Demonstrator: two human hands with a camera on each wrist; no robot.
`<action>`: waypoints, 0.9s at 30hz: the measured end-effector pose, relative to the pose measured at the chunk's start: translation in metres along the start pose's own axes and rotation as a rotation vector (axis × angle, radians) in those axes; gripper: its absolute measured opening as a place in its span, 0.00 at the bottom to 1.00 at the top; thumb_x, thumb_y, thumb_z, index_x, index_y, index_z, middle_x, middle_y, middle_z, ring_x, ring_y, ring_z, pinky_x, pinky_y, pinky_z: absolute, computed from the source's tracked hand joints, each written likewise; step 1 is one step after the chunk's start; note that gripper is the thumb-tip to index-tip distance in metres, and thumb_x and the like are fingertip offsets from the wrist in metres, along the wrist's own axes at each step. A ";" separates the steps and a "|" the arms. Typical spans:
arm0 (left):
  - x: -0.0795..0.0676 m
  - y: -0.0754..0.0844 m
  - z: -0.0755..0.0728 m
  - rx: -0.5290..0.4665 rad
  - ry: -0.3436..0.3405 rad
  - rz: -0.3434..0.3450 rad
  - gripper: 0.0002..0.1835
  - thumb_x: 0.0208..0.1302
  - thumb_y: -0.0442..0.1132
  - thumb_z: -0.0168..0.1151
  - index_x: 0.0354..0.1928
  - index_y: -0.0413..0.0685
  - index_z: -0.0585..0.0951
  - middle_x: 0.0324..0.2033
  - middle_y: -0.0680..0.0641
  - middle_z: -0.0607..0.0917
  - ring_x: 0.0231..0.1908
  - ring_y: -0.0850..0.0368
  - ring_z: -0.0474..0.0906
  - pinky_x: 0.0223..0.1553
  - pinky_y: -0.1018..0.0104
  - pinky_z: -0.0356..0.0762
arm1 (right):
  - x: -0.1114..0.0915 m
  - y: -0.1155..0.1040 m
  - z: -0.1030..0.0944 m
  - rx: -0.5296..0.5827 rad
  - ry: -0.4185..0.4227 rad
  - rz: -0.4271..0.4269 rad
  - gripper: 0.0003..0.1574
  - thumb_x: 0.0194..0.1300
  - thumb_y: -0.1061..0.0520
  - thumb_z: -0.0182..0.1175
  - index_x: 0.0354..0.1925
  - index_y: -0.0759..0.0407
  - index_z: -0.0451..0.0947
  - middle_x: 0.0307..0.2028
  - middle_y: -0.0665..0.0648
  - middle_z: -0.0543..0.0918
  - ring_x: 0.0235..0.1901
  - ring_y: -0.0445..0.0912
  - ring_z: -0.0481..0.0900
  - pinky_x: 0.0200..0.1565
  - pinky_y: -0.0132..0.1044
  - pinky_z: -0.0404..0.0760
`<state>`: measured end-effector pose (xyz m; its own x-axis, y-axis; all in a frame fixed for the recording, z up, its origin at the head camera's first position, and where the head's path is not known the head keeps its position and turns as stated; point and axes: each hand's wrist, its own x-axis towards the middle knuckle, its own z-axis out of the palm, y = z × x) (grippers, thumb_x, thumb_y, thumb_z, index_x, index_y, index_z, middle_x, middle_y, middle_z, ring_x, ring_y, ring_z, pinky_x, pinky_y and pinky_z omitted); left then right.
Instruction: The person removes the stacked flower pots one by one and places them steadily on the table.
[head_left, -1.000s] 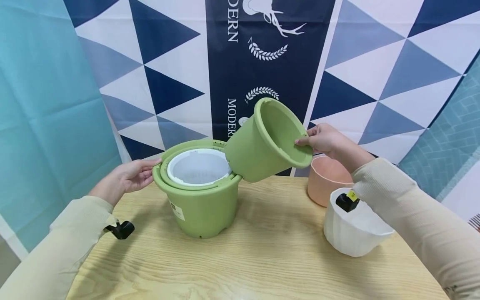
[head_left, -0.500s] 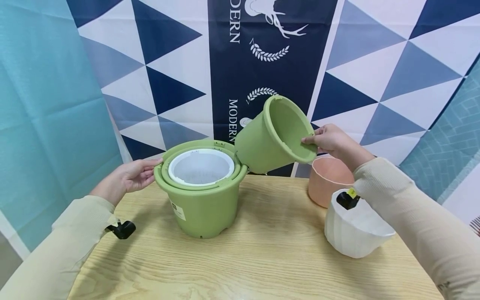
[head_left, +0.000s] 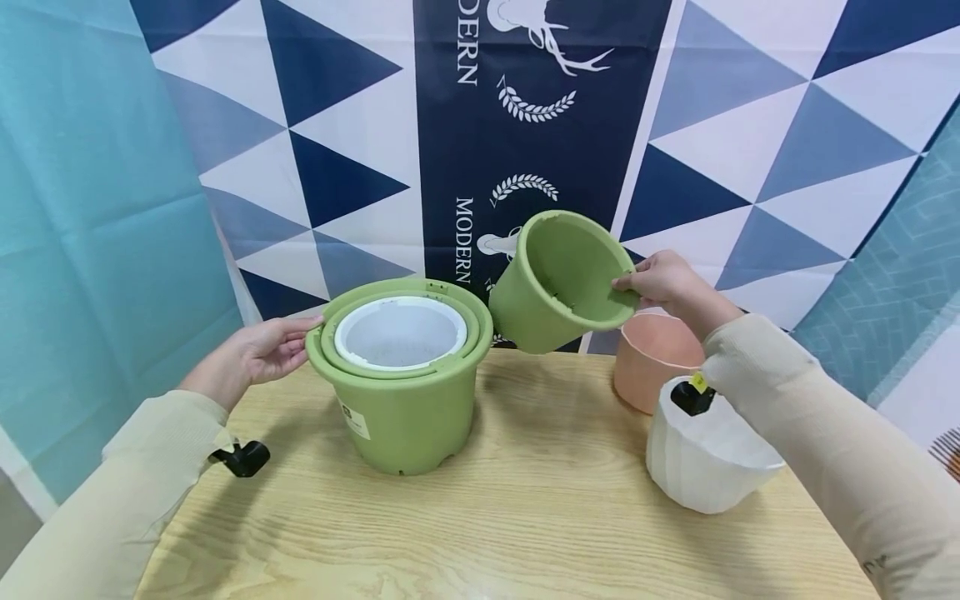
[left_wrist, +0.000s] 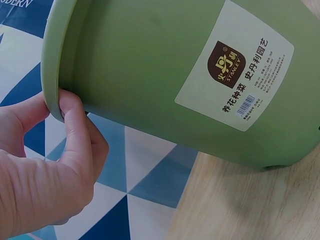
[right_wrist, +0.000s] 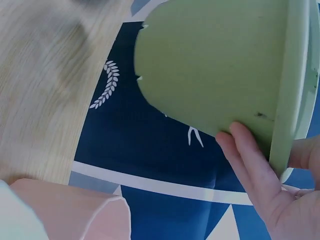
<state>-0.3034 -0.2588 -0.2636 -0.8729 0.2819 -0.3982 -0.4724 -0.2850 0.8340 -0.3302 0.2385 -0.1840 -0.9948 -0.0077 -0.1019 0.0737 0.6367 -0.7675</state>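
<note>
A large green flower pot [head_left: 412, 425] stands upright on the table, a white label [left_wrist: 237, 67] on its side. Nested inside it are a smaller green pot [head_left: 474, 321] and a white pot [head_left: 401, 333]. My left hand [head_left: 266, 354] pinches the large pot's rim at its left, thumb on top and fingers beneath, as the left wrist view shows. In my right hand [head_left: 663, 287] is another green flower pot [head_left: 532, 304], gripped by its rim, thumb inside and fingers along the outer wall. It hangs tilted above the table, its mouth facing right and toward me.
A pink pot [head_left: 652, 367] stands at the back right of the wooden table [head_left: 525, 517]. In front of it is a white ribbed pot [head_left: 705, 467], below my right forearm. A patterned cloth [head_left: 345, 150] hangs behind the table.
The green pot in my right hand has moved right, away from the nested pots, then dipped a little and turned its mouth more toward me. My left hand stays on the large pot's rim.
</note>
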 end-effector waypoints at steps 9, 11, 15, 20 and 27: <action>-0.002 -0.001 0.001 0.001 0.005 0.001 0.12 0.70 0.40 0.56 0.29 0.46 0.83 0.25 0.51 0.86 0.28 0.65 0.84 0.35 0.81 0.84 | 0.002 -0.003 0.003 0.060 -0.020 0.027 0.11 0.68 0.61 0.56 0.35 0.70 0.78 0.15 0.47 0.82 0.16 0.35 0.81 0.28 0.26 0.86; -0.002 -0.001 0.001 0.000 0.007 0.004 0.12 0.70 0.39 0.56 0.29 0.46 0.83 0.25 0.51 0.86 0.27 0.65 0.84 0.35 0.81 0.84 | 0.004 -0.002 0.003 0.066 -0.035 0.039 0.11 0.69 0.61 0.56 0.33 0.68 0.78 0.15 0.47 0.82 0.16 0.35 0.81 0.27 0.26 0.85; -0.002 -0.001 0.001 0.042 0.001 0.032 0.09 0.70 0.38 0.56 0.31 0.48 0.82 0.27 0.52 0.85 0.29 0.66 0.83 0.37 0.81 0.84 | 0.009 0.001 0.004 0.069 -0.088 0.063 0.13 0.70 0.60 0.54 0.35 0.70 0.79 0.14 0.48 0.81 0.15 0.35 0.80 0.26 0.24 0.84; -0.002 0.001 -0.002 0.199 0.016 0.077 0.03 0.69 0.38 0.57 0.41 0.49 0.74 0.29 0.54 0.85 0.32 0.68 0.83 0.41 0.80 0.84 | 0.013 0.006 0.010 0.066 -0.128 0.088 0.14 0.71 0.60 0.53 0.38 0.71 0.78 0.15 0.49 0.81 0.16 0.36 0.80 0.28 0.25 0.85; -0.006 0.009 -0.008 0.401 0.075 0.100 0.11 0.70 0.40 0.56 0.48 0.46 0.67 0.29 0.57 0.82 0.30 0.70 0.81 0.38 0.82 0.83 | 0.019 0.003 0.011 0.013 -0.091 0.085 0.12 0.69 0.62 0.54 0.38 0.73 0.76 0.15 0.50 0.79 0.16 0.36 0.78 0.28 0.26 0.85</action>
<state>-0.3036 -0.2703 -0.2571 -0.9257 0.1991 -0.3217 -0.3128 0.0757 0.9468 -0.3482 0.2317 -0.1952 -0.9744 -0.0249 -0.2234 0.1587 0.6277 -0.7621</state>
